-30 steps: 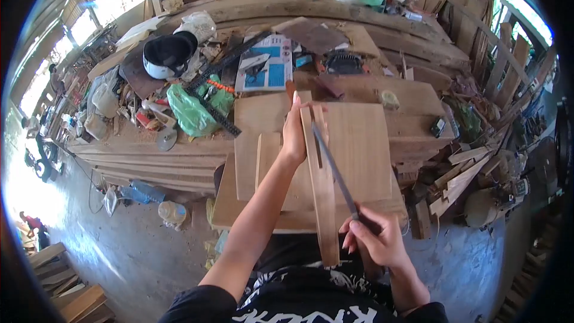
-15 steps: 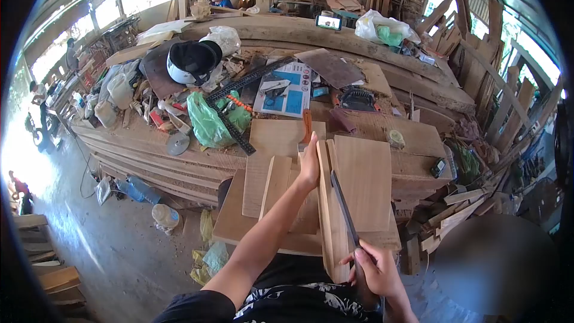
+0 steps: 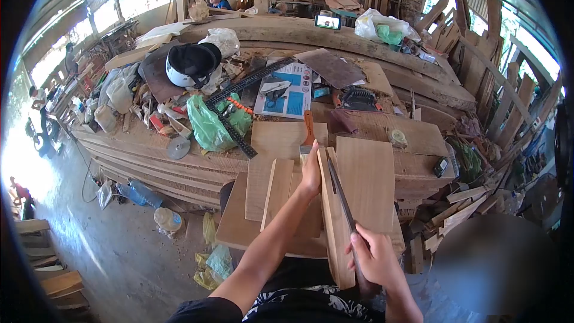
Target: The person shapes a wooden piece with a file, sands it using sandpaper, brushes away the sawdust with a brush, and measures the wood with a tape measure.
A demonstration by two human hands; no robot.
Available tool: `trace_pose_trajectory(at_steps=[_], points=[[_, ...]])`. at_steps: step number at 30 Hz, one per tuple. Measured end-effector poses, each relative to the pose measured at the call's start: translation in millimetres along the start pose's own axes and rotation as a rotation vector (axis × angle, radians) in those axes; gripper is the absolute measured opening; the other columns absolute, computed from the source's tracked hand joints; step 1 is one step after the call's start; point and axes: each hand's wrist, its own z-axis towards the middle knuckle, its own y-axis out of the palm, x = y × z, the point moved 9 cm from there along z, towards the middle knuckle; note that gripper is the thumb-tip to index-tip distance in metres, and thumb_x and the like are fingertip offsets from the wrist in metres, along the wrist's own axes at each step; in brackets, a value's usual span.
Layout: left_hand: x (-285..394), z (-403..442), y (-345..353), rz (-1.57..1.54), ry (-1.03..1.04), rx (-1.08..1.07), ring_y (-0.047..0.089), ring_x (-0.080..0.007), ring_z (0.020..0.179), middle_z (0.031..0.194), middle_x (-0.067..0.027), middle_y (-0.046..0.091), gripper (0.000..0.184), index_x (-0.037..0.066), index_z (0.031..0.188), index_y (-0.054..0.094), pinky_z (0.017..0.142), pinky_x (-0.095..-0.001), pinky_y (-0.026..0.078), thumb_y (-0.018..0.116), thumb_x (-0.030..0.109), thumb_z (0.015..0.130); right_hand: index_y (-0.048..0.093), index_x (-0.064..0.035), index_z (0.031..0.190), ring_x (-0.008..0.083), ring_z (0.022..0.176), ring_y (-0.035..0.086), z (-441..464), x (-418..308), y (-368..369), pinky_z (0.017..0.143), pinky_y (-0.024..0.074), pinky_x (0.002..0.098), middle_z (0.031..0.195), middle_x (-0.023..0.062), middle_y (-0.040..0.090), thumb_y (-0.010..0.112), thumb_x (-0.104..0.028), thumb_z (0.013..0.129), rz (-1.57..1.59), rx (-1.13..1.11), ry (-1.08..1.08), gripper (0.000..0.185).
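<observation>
My left hand [image 3: 311,170] is closed round the far part of a long wooden piece [image 3: 336,233], which has a narrow slot near its far end. In my right hand [image 3: 373,257] is the near end of a long dark file [image 3: 341,194]; its blade lies along the slot. Under the work are flat boards [image 3: 373,173]. A smaller wooden strip [image 3: 278,191] rests left of my left forearm. Just beyond my left hand lies a brush with an orange handle [image 3: 308,127].
A black square ruler [image 3: 230,127], green plastic bag [image 3: 206,125], cap [image 3: 191,63], printed sheet [image 3: 286,93] and tape measure [image 3: 440,167] lie on the stacked planks [image 3: 143,155]. Scrap wood is piled right. People are visible at the far left and back.
The view has tilted up since the first frame. Over the last half second, my right hand and the file have moved slightly forward along the wooden piece. My left hand keeps its hold.
</observation>
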Motion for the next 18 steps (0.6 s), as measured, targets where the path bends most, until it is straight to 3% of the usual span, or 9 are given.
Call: trace_pose_trajectory(at_steps=[8,13,18], points=[[8,-13,17,-0.087,-0.024,-0.124,0.062,-0.0209,0.055,0.069,-0.0061,0.061,0.066,0.007,0.096,0.062,0.051,-0.0352,0.053,0.037,0.067,0.103,0.054,0.0137,0.131,0.0176,0.054,0.069,0,-7,0,0.05,0.0541,0.0304,0.074,0.0132,0.068,0.048,-0.015,0.107,-0.053,-0.007,-0.038,0.038],[0,-10,7,-0.104,-0.053,-0.057,0.062,-0.0227,0.055,0.07,-0.0073,0.061,0.065,0.007,0.096,0.062,0.053,-0.0368,0.054,0.035,0.065,0.104,0.057,0.0089,0.12,0.0171,0.055,0.068,37,-16,5,0.049,0.0541,0.0301,0.076,0.0108,0.066,0.046,-0.014,0.108,-0.018,-0.014,-0.052,0.028],[1,-12,9,-0.105,-0.048,-0.07,0.062,-0.0225,0.055,0.07,-0.0077,0.061,0.066,0.006,0.098,0.061,0.055,-0.0369,0.055,0.035,0.066,0.103,0.055,0.0091,0.123,0.0161,0.056,0.068,31,-8,7,0.05,0.0545,0.0301,0.077,0.0103,0.065,0.046,-0.014,0.108,0.025,-0.062,-0.008,0.029]])
